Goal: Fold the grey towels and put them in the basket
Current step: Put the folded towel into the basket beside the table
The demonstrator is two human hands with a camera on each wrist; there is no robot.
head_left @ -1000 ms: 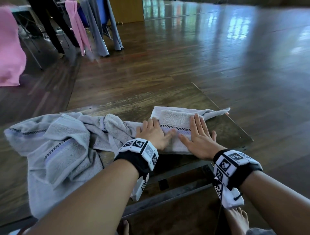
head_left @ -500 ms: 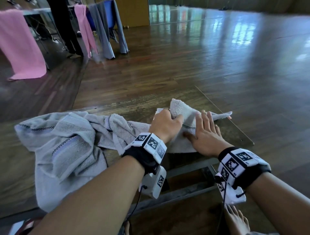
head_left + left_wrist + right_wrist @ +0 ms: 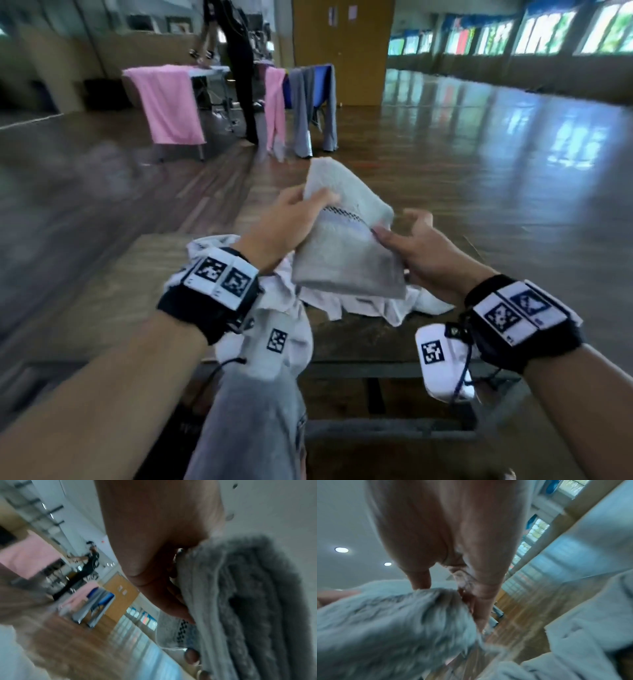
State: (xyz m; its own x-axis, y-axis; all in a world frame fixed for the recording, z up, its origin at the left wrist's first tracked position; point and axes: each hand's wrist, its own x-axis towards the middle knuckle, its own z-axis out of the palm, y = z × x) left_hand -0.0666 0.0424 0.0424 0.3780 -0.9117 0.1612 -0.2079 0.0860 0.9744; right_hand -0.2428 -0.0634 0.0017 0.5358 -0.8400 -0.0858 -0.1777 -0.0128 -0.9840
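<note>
A folded grey towel (image 3: 346, 250) with a dark patterned band hangs in the air above the low wooden table (image 3: 359, 346). My left hand (image 3: 308, 202) grips its upper left corner, thumb in front. My right hand (image 3: 394, 229) pinches its right edge. Close up in the left wrist view, the towel's stacked layers (image 3: 248, 601) sit against my left fingers (image 3: 171, 588). The right wrist view shows the blurred towel (image 3: 393, 622) under my right hand (image 3: 471, 595). More grey towels (image 3: 359, 305) lie crumpled on the table beneath. No basket is in view.
One grey towel (image 3: 253, 394) drapes off the table's near edge by my left forearm. Far back, a pink towel (image 3: 171, 102) hangs over a table. A rack (image 3: 301, 102) there holds pink and grey cloths, near a person in black (image 3: 243, 68). Shiny wooden floor lies all around.
Both hands have gone from pressing the folded towel flat on the table to gripping it and lifting it into the air. The head view has tilted up towards the room.
</note>
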